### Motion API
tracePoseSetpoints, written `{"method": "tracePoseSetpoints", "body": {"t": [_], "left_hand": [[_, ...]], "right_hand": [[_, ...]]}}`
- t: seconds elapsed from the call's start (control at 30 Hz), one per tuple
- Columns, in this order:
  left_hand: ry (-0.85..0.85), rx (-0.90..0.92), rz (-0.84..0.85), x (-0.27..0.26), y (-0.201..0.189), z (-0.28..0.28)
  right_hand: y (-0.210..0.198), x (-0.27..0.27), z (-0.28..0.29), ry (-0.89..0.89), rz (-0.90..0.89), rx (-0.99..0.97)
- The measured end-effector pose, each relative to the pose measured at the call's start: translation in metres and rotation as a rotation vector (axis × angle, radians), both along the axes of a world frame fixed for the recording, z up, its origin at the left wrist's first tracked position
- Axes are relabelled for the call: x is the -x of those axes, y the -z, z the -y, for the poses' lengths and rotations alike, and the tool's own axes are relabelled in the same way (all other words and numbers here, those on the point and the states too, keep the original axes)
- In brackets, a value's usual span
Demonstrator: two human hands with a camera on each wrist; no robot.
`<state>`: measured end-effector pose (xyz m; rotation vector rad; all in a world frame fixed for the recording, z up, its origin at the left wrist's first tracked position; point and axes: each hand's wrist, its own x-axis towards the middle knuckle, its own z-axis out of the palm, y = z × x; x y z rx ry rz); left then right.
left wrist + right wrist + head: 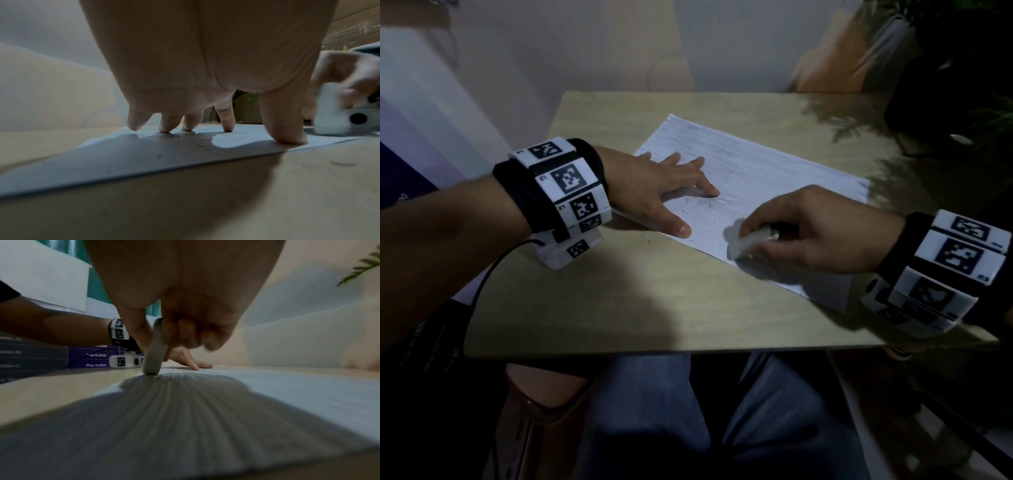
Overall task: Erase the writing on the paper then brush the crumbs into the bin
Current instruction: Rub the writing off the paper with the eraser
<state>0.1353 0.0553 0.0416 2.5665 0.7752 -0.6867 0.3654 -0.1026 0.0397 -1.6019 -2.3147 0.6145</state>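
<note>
A white lined sheet of paper point(756, 185) lies at an angle on the wooden table point(619, 301). My left hand point(671, 192) lies spread on the sheet's left part, fingertips and thumb pressing it flat point(226, 128). My right hand point(808, 229) pinches a white eraser point(748, 241) between thumb and fingers, its lower end on the paper near the front edge point(153, 356). The eraser point(329, 110) is blurred in the left wrist view. Thin dark crumbs and marks point(702, 212) lie scattered on the paper between my hands. No bin shows in any view.
A dark potted plant point(955, 75) stands at the table's far right corner. A purple printed board point(96, 355) leans to the left of the table. A black cable point(482, 284) runs from my left wrist over the table's left edge. My knees are under the front edge.
</note>
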Motion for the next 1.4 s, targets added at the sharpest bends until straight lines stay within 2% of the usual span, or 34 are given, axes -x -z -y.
{"method": "tracePoseSetpoints", "body": {"t": [0.07,0.2,0.27,0.37,0.53,0.6,0.7,0.83,0.9,1.07,1.2,1.27,1.4], "left_hand": [[-0.002,-0.001,-0.002,-0.0002,0.0001,-0.0001],[-0.002,-0.001,-0.005,-0.0008,0.0009,-0.0005],[-0.003,0.001,-0.001,-0.0005,0.0015,-0.0011],[-0.001,0.001,-0.002,0.0,0.0018,-0.0013],[-0.011,-0.004,0.008,-0.0001,0.0016,-0.0005],[-0.011,-0.001,0.01,0.0001,0.0018,-0.0005],[-0.008,-0.01,0.01,0.0003,0.002,-0.0008],[-0.005,-0.01,0.004,-0.0004,0.0028,-0.0015],[-0.004,-0.007,0.001,0.0001,0.0027,-0.0019],[-0.006,-0.006,0.0,-0.0002,0.002,-0.0014],[-0.009,-0.005,-0.003,-0.0008,0.0013,-0.0013],[-0.008,-0.003,-0.005,-0.0004,0.0013,-0.001],[-0.006,-0.02,0.003,-0.0003,0.0016,0.0008]], "right_hand": [[0.0008,0.0004,-0.0007,0.019,0.01,-0.005],[0.0017,-0.0023,-0.0023,0.091,0.169,-0.176],[0.0017,-0.0012,0.0003,0.023,0.13,-0.156],[-0.0003,-0.0008,0.003,-0.03,0.022,-0.025],[-0.0007,-0.0039,-0.0009,0.062,0.165,-0.179],[-0.0002,-0.0019,0.0021,0.0,0.123,-0.157],[-0.0021,-0.0004,0.0047,-0.02,-0.019,0.017],[-0.001,-0.0042,-0.0011,0.104,0.104,-0.151],[-0.0004,-0.0039,-0.0006,0.081,0.145,-0.192],[-0.002,-0.0005,0.0032,0.015,-0.003,-0.017],[-0.0022,-0.0038,-0.0015,0.102,0.098,-0.14],[-0.0012,-0.0027,-0.0002,0.072,0.142,-0.179],[-0.0004,-0.0003,0.0026,0.011,0.022,-0.047]]}}
